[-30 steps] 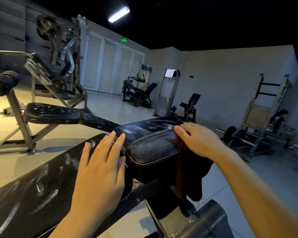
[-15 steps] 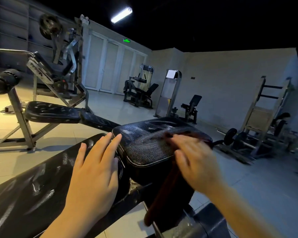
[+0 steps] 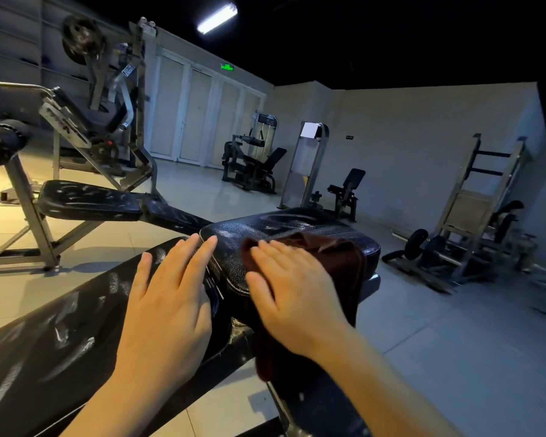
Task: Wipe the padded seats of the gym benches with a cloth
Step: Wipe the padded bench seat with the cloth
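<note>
The right hand lay flat, fingers straight, pressing the brown cloth onto the seat pad. Unwiped pad stretched ahead of its fingertips and to its left, so it was nearer. The left hand rested open on the back pad, holding nothing.

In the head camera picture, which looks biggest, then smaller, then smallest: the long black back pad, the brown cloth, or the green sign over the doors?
As they look in the head view:
1. Long black back pad, nearest the camera
2. Brown cloth, partly under the right hand
3. Green sign, far away, so its real size is unsure
</note>
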The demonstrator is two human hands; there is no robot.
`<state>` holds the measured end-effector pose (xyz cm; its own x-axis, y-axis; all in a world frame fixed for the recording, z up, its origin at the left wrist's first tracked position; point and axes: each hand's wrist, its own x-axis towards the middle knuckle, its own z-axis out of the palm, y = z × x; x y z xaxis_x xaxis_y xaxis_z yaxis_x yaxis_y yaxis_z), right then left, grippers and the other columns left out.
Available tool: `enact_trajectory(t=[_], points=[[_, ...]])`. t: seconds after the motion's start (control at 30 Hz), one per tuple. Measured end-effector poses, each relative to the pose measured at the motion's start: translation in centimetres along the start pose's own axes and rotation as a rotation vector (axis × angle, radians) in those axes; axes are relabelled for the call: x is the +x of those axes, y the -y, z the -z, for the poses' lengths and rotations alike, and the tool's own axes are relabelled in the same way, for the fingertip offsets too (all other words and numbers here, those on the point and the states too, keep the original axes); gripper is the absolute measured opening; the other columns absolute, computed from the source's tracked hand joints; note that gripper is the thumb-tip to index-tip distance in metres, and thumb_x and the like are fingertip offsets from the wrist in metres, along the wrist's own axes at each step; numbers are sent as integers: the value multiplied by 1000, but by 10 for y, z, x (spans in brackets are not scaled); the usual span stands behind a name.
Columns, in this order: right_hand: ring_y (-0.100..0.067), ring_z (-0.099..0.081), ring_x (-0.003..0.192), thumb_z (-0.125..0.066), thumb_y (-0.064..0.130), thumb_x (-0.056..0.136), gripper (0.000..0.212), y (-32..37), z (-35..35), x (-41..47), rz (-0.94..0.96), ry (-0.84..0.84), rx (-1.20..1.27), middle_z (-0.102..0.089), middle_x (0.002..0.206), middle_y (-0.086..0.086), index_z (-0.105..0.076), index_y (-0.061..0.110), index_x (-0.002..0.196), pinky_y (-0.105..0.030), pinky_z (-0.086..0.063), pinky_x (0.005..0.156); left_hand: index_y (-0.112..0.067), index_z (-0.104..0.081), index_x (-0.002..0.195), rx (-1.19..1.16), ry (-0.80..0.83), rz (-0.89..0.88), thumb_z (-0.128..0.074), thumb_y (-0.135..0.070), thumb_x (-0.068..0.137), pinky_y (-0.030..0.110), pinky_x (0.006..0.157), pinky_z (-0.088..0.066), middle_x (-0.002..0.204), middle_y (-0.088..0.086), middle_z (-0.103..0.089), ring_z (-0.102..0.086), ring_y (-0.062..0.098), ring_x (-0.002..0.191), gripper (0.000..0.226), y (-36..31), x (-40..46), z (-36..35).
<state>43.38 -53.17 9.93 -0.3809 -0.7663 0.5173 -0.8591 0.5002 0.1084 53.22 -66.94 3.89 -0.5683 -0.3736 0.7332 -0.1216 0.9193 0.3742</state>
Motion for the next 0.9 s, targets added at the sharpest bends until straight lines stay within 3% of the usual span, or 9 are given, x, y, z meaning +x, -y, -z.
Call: enact_trajectory(t=[0.17, 0.3, 0.43, 0.57, 0.7, 0.83, 0.9], points=[[-10, -37, 139, -18, 60, 100, 62, -33, 0, -25, 94, 18, -84, -46, 148, 7, -44, 25, 144, -28, -17, 117, -29, -32, 147, -54, -14, 0, -25, -36, 91, 36, 118, -4, 149, -4, -40, -27, 11, 140, 57, 3, -1, 1], [-11, -29, 144, 1, 72, 90, 84, -98, 14, -17, -178, 31, -127, -34, 155, 7, -36, 26, 149, -33, -15, 117, -25, -38, 145, -30, -30, -15, -27, -46, 95, 35, 117, -6, 152, 0, -36, -19, 14, 144, 55, 1, 1, -2], [-9, -19, 147, -17, 51, 103, 57, -115, 26, -3, -380, 68, -54, -28, 159, 6, -33, 24, 151, -29, -9, 120, -28, -36, 147, -7, -12, 5, -18, -54, 94, 33, 119, -4, 156, -4, -29, -11, 10, 147, 61, -1, 1, -5], [-8, -17, 147, -8, 51, 91, 70, -55, 16, -3, -223, 65, -82, -25, 160, 6, -29, 22, 152, -23, 2, 116, -34, -30, 148, -171, 7, 127, -8, -61, 85, 26, 116, 2, 156, -12, -26, -10, 3, 146, 72, -3, 8, -1], [-11, -23, 146, -14, 48, 95, 65, 6, 7, 3, -17, 113, 5, -32, 158, 2, -34, 20, 150, -24, -4, 116, -34, -28, 148, -139, 18, 109, -8, -58, 87, 29, 116, 0, 155, -11, -27, -13, 4, 145, 69, -4, 6, 2], [-8, -14, 148, -16, 54, 101, 60, 7, 9, 2, 44, 172, 10, -23, 160, 7, -25, 27, 153, -29, -4, 119, -30, -32, 148, -88, 11, 73, -12, -54, 92, 36, 119, -6, 155, -8, -29, -15, 7, 145, 64, -2, 2, 2], [-4, -13, 147, -9, 66, 93, 69, -7, 16, 1, 35, 189, -14, -22, 160, 13, -24, 34, 153, -28, -2, 118, -28, -34, 147, -55, 1, 30, -16, -51, 94, 41, 120, -10, 155, -6, -30, -16, 8, 145, 61, -1, 0, 1]])
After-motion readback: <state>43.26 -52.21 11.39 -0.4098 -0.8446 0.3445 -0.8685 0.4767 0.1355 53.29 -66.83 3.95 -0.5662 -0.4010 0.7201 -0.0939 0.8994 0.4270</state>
